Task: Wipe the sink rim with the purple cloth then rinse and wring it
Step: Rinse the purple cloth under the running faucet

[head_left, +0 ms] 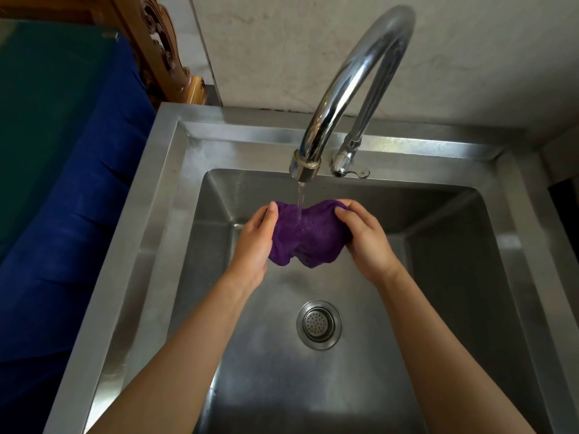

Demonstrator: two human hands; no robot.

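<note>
Cloth: purple cloth (pixel 308 234) bunched, held above the sink (pixel 163 195) basin, directly below the tap (pixel 354 89) spout — well above the drain (pixel 319 324).
Water: thin stream (pixel 300 198) running from the spout, landing on the cloth's upper middle; fabric looks dark and wet there.
Left hand: left hand (pixel 255 245) grasps the cloth's left end, thumb on top, fingers wrapped beneath and hidden.
Right hand: right hand (pixel 365 238) clenched round the right end, fingertips digging into the top edge.
Why held so: a grip at each end keeps the middle spread under the stream, so water runs through the fabric and drips into the basin, not onto the rim.
Lower edge: two lobes hang free between the hands; not touching the basin floor.
Step (judged): rinse in progress; wringing not yet done — cloth is bunched but shows no twist.
Rim: whether the wipe is complete cannot be told.
Next (judged): hands are already placed for opposite twists.
Surroundings: blue fabric (pixel 78 214) left of sink; carved wood (pixel 156 42) behind it.
</note>
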